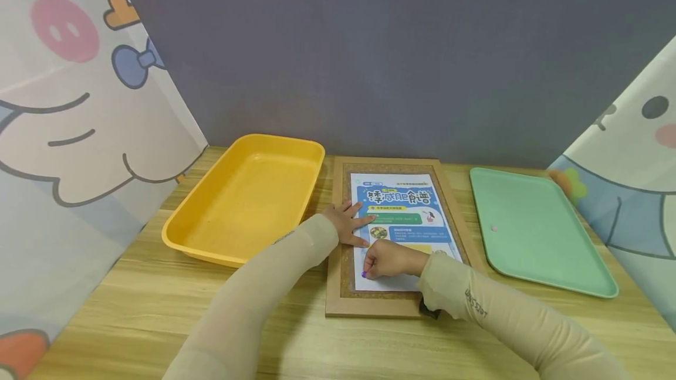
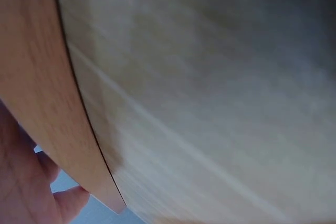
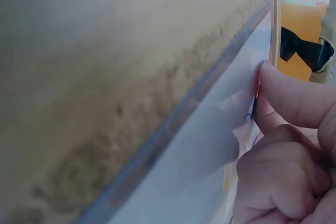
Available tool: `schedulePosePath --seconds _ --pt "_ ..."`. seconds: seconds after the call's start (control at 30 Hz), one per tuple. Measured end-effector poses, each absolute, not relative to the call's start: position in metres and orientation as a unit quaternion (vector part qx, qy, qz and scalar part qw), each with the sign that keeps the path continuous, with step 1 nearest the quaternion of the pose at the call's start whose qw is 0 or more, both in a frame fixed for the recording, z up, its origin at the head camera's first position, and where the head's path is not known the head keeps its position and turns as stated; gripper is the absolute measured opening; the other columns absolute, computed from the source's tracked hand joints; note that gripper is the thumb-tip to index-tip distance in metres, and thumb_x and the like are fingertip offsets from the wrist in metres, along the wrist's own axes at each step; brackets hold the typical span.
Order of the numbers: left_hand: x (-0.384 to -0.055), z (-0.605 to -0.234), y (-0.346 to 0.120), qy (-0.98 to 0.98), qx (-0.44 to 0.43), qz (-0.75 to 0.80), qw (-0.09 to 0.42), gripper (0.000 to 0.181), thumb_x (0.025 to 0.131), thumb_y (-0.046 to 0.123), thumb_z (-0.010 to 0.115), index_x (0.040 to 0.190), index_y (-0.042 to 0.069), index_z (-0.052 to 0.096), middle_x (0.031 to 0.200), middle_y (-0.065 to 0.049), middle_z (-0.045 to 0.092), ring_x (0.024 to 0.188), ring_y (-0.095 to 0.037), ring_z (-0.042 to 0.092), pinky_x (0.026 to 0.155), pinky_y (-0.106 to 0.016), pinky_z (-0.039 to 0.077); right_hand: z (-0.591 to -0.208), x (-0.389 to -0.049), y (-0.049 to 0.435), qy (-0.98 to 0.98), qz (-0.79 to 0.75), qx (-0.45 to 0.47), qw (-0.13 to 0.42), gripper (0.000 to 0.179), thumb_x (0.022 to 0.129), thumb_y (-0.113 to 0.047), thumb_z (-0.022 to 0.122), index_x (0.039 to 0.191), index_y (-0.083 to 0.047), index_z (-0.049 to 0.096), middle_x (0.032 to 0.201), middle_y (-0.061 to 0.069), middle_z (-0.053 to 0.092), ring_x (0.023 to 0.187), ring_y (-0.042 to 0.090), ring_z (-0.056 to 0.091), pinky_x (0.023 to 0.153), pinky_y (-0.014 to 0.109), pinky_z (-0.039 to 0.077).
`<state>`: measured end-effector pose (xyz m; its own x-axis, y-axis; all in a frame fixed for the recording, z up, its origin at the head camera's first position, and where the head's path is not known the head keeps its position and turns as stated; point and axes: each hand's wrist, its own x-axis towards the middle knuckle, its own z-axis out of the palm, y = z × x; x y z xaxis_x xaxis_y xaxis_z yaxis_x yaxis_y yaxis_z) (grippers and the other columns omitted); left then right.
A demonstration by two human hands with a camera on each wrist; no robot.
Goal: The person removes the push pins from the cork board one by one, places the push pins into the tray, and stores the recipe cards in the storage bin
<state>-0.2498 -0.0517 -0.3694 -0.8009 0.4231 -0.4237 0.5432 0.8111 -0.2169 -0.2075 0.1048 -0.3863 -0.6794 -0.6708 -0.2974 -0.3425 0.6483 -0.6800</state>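
Observation:
A wood-framed cork board (image 1: 369, 307) lies on the table, with a printed poster (image 1: 388, 284) in blue, green and yellow on it. With fingers spread, my left hand (image 1: 348, 224) rests on the poster's left edge and the frame. My right hand (image 1: 393, 258) pinches a small purple pushpin (image 1: 364, 274) at the poster's lower left corner. In the right wrist view the thumb and finger of that hand (image 3: 289, 150) meet at the poster's surface, and the pin is mostly hidden. The left wrist view shows the frame's side (image 2: 47, 93) and part of the left hand (image 2: 26, 182).
To the left stands a deep yellow tray (image 1: 311, 177), close to the board. A flat green tray (image 1: 549, 233) lies on the right, with a small pink object (image 1: 494, 228) near its left edge. A grey wall (image 1: 369, 63) rises behind the table.

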Motion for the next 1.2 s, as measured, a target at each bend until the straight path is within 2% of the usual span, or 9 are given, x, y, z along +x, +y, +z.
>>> schedulePosePath --seconds 0.4,0.67,0.93,1.2 --pt "-0.2497 -0.3690 -0.0493 0.935 0.260 -0.162 0.179 0.073 0.090 0.072 0.030 0.153 0.043 0.007 0.161 0.001 0.002 0.146 -0.022 0.007 0.113 -0.045 0.021 -0.3862 -0.2078 0.1063 0.863 -0.307 -0.288 0.278 0.009 0.081 0.003 0.071 0.072 0.001 0.070 0.058 -0.006 0.059 0.051 0.003 0.041 0.049 0.016 0.031" --pt "-0.2499 -0.3686 -0.0492 0.936 0.258 -0.155 0.185 0.073 0.090 0.072 0.030 0.153 0.043 0.006 0.161 0.001 0.001 0.146 -0.022 0.006 0.114 -0.045 0.020 -0.3848 -0.2104 0.1075 0.859 -0.306 -0.295 0.285 0.008 0.081 0.004 0.071 0.074 0.002 0.071 0.061 -0.002 0.063 0.053 0.003 0.042 0.051 0.017 0.033" --pt "-0.2526 -0.3689 -0.0492 0.935 0.256 -0.152 0.191 0.074 0.090 0.072 0.031 0.153 0.042 0.006 0.161 0.001 0.000 0.146 -0.022 0.005 0.114 -0.046 0.019 -0.3813 -0.2136 0.1065 0.857 -0.239 -0.372 0.266 0.010 0.082 -0.002 0.072 0.072 -0.001 0.069 0.062 -0.004 0.063 0.052 0.000 0.043 0.054 0.015 0.038" --pt "-0.2507 -0.3693 -0.0500 0.936 0.253 -0.148 0.193 0.074 0.090 0.072 0.031 0.153 0.043 0.006 0.161 0.001 0.000 0.146 -0.023 0.005 0.114 -0.047 0.018 -0.3822 -0.2135 0.1065 0.854 -0.236 -0.380 0.267 0.012 0.082 -0.004 0.072 0.071 -0.002 0.069 0.062 -0.005 0.063 0.052 -0.001 0.042 0.052 0.014 0.037"
